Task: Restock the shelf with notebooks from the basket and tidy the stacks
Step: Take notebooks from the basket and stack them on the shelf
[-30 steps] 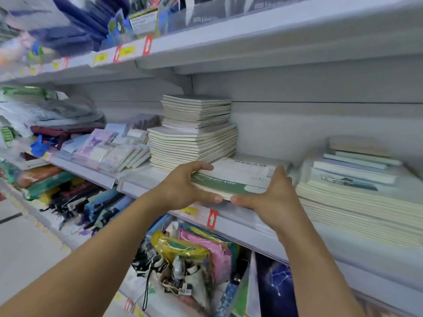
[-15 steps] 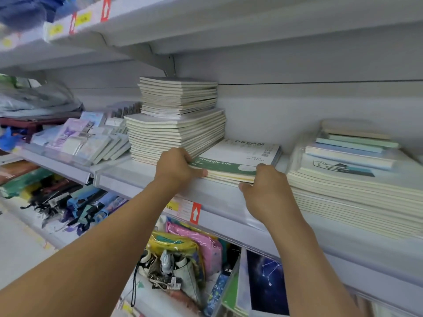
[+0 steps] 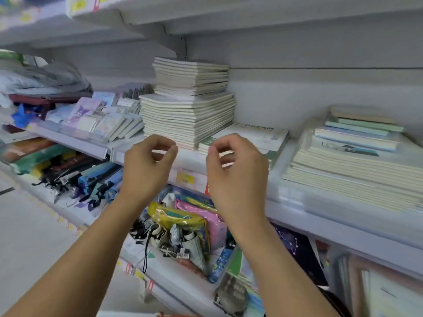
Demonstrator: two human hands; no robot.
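Observation:
A low stack of white and green notebooks (image 3: pixel 257 136) with "DREAM" on the cover lies on the white shelf (image 3: pixel 295 199). It sits between a tall two-tier pile of cream notebooks (image 3: pixel 187 117) and a wide stack of notebooks (image 3: pixel 357 161) on the right. My left hand (image 3: pixel 146 165) and my right hand (image 3: pixel 235 172) hover just in front of the shelf edge. Both have loosely curled fingers and hold nothing. They touch no notebook. The right hand hides the low stack's front corner. No basket is in view.
Small pastel notebooks (image 3: pixel 98 120) lean in a row at the left. Below the shelf hang pouches and pencil cases (image 3: pixel 183 225), with umbrellas (image 3: pixel 87 179) further left. Another shelf (image 3: pixel 206 10) runs overhead. The floor (image 3: pixel 29 236) shows at the lower left.
Both hands have let go of the white and green notebooks and drawn back from the shelf. The stack now lies further in, beside the tall pile.

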